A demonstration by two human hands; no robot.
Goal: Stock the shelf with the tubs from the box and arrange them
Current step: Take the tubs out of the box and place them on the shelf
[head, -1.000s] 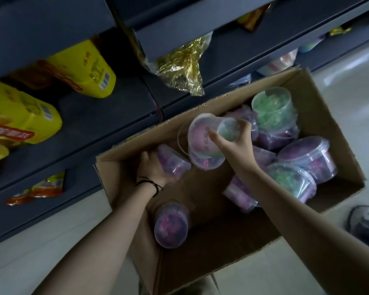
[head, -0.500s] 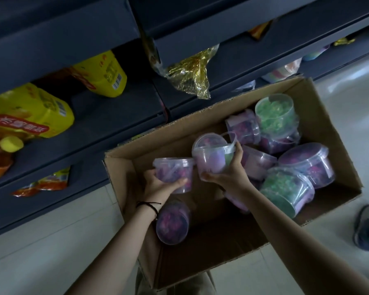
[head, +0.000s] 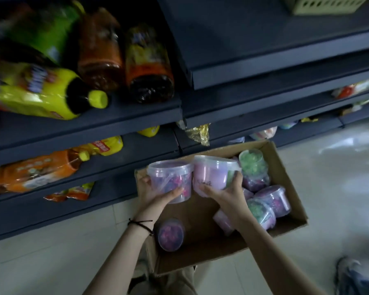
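Left tub and right tub side by side over the box; spare tubs right of the fingers; shelf beyond.

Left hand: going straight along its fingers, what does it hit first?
Likely the pink tub in the right hand: the left hand, gripping a purple tub, points its fingers toward it, tubs nearly touching. Depth unclear.

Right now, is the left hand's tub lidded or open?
Lidded: a clear lid sits across the top of the purple tub the left hand holds.
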